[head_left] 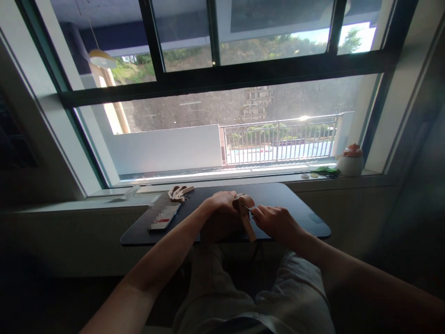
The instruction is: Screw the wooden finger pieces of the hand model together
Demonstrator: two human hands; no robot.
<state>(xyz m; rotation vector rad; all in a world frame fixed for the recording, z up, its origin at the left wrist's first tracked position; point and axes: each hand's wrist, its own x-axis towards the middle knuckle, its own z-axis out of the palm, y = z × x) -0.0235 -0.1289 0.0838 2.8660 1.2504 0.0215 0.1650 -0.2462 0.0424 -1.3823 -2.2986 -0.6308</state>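
Observation:
My left hand [222, 201] is closed around the far side of a light wooden piece [247, 221], which has a rounded top and a straight bar slanting down toward me. My right hand [274, 220] pinches a thin dark tool [247, 208], its tip against the side of the wood; the tool looks like a small screwdriver or hex key, but most of it is hidden in my fingers. Both hands are above the near middle of a dark table [299, 208]. Under my left forearm sits a brown block or box [217, 227], mostly in shadow.
Several loose wooden parts [179, 192] with small dark bits lie at the table's back left. A phone or tablet [166, 217] lies in front of them. A radiator [134, 201] and windowsill border the table. A white pot [350, 162] stands on the sill at right.

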